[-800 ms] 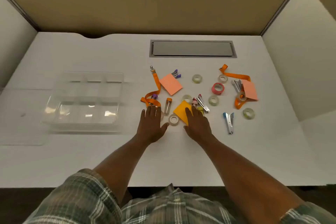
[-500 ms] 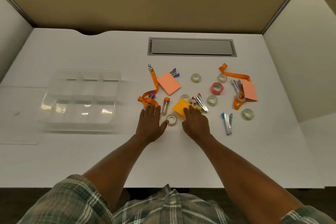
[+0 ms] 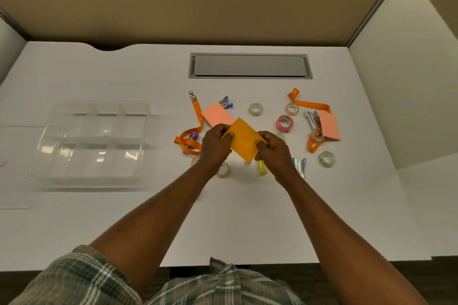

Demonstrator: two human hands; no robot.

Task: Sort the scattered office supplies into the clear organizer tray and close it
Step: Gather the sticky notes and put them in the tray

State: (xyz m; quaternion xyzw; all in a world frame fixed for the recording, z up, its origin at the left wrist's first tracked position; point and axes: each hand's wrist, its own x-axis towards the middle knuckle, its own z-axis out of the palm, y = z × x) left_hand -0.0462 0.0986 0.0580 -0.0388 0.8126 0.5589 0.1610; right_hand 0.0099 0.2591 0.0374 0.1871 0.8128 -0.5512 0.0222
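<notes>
Orange sticky-note pad (image 3: pixel 244 141), flat, square-ish, tilted, in pinch betw. left hand (image 3: pixel 214 148) & right hand (image 3: pixel 277 154), opp. edges.

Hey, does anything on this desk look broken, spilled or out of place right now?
Nothing looks broken or spilled. Everything lies loose on the desk, and the clear organizer tray is empty. Only tangle: the right-hand pink note pad overlaps an orange lanyard. The left hand and right hand hold the orange note pad.
</notes>
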